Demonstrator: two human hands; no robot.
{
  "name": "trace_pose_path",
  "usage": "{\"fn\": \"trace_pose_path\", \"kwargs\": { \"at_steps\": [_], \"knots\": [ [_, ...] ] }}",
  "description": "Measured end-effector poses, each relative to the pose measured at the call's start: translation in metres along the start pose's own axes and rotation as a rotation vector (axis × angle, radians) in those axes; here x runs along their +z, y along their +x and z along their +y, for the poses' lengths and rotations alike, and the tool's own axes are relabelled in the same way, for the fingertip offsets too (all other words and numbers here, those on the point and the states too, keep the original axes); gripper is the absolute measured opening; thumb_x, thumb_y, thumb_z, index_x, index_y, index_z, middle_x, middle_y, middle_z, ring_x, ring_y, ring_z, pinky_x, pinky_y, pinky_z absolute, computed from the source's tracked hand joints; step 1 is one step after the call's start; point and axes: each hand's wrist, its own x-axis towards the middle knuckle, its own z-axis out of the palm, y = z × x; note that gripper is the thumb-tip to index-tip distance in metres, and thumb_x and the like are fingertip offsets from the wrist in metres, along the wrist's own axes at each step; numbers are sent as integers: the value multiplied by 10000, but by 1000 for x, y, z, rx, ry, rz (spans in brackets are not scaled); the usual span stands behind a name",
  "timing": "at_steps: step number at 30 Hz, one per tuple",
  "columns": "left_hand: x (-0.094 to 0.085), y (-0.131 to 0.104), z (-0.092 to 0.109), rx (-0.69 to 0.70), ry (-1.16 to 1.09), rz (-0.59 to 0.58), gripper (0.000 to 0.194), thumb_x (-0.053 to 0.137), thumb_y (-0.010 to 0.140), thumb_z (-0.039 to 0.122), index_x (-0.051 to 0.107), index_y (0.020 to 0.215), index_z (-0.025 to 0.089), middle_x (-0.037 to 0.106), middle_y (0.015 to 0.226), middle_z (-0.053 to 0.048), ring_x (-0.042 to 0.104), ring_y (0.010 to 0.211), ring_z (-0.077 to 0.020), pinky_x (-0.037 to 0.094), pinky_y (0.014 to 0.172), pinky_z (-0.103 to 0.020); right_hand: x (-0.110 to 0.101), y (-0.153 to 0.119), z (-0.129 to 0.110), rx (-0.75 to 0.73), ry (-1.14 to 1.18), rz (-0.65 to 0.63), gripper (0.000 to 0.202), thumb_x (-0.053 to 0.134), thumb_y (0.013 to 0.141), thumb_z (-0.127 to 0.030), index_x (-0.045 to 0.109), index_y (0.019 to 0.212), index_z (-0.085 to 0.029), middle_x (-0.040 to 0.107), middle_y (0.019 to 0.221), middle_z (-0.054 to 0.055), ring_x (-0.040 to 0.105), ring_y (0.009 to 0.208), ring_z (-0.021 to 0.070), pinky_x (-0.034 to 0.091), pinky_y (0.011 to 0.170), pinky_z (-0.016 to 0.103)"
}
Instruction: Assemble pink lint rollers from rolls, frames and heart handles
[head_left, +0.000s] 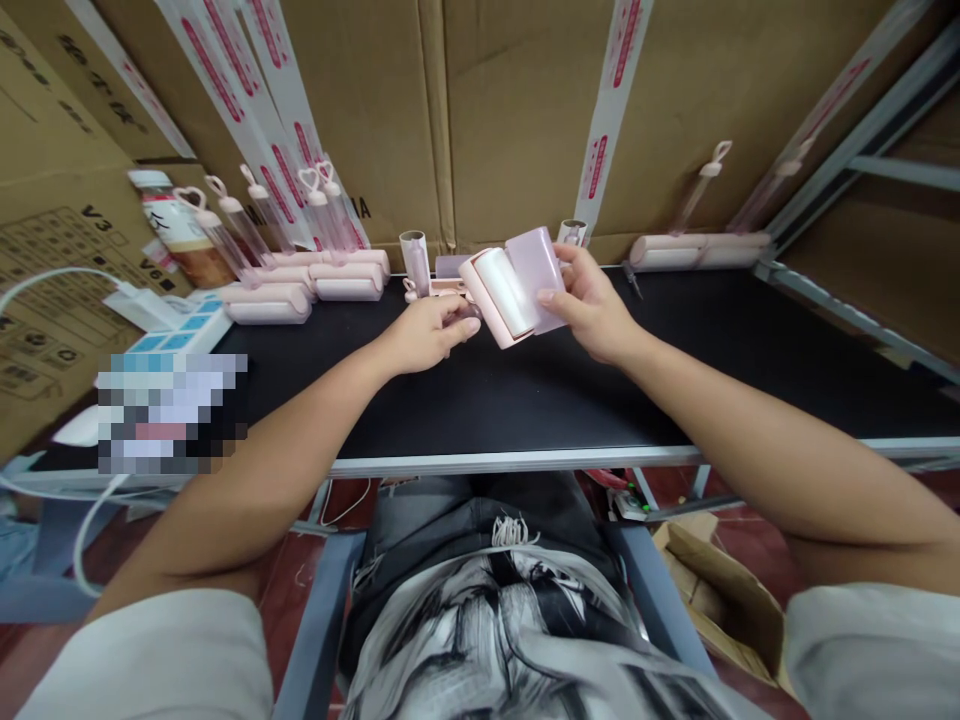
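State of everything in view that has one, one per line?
Pink roller: tilted, white roll exposed
Lilac cover: gripped by right hand
Left hand: fingers curled, grip unclear
Left-side rollers: handles pointing up
Right-side rollers: handles pointing up
Bottle: capped
Floor carton: open

1. Pale pink casing [484, 312], bright white roll [508, 288], and here's the cover [541, 268] in soft lilac!
2. Plain black across the surface [487, 410], silver-grey along its edge [525, 460].
3. Brown cardboard [517, 120], striped with white tape [598, 165] printed red.
4. Power strip [180, 335]: white and blue!
5. Garment [480, 620]: black, white, grey print.
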Motion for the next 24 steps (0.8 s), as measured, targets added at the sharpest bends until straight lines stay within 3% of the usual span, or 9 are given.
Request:
{"fn": "trace_pose_path", "kwargs": {
  "at_steps": [8,16,24],
  "knots": [
    [2,0,-2,2,-35,-26,305,693,906,482,656,934,181,548,712,26,544,532,-121,471,517,-264,-1,1,-2,-8,15,10,1039,891,592,-874,569,1422,-337,732,1160,71,716,1060,338,600,829,441],
    [3,-1,-3,23,2,-45,324,671,915,494,676,969,175,550,733,24,533,578,-124,465,574,-273,0,0,6,-56,-16,-102,860,855,731,-810,566,1386,-333,710,1124,55,691,1006,298,583,784,397],
    [4,-2,-3,19,50,-52,318,651,921,470,693,1006,167,589,760,13,537,636,-135,448,645,-284,-4,8,23,-116,-33,-199,810,840,794,-768,546,1408,-328,689,1174,70,679,1086,317,600,800,400]
  ]
}}
